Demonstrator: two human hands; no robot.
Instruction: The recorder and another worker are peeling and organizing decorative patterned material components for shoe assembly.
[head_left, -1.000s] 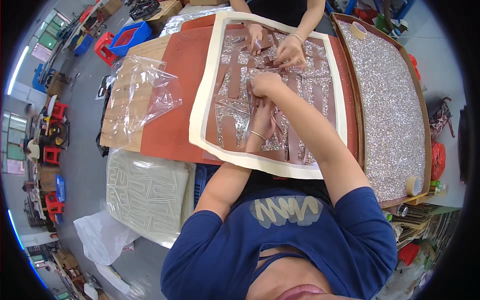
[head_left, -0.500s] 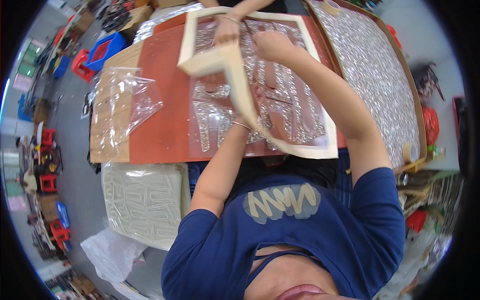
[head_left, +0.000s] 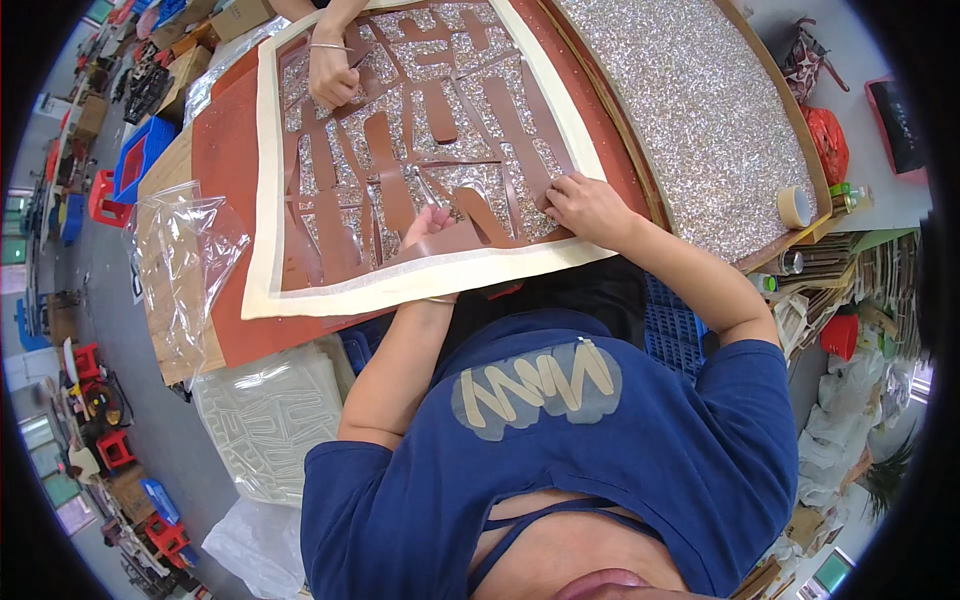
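Fingers of the left hand (head_left: 428, 222) are pinching a brown backing strip (head_left: 470, 228) curling up off the glitter sheet (head_left: 420, 110), so this grip is clenched on the strip. The right hand (head_left: 585, 205) is pressing flat, released, on the sheet's lower right corner. The sheet, bordered by a cream frame (head_left: 420, 282), is lying on the red-brown counter (head_left: 225, 160). Across it, another person's hand (head_left: 333, 78) is working the far edge. A crumpled clear plastic bag (head_left: 185, 265) is lying at the left, a tape roll (head_left: 795, 205) at the right.
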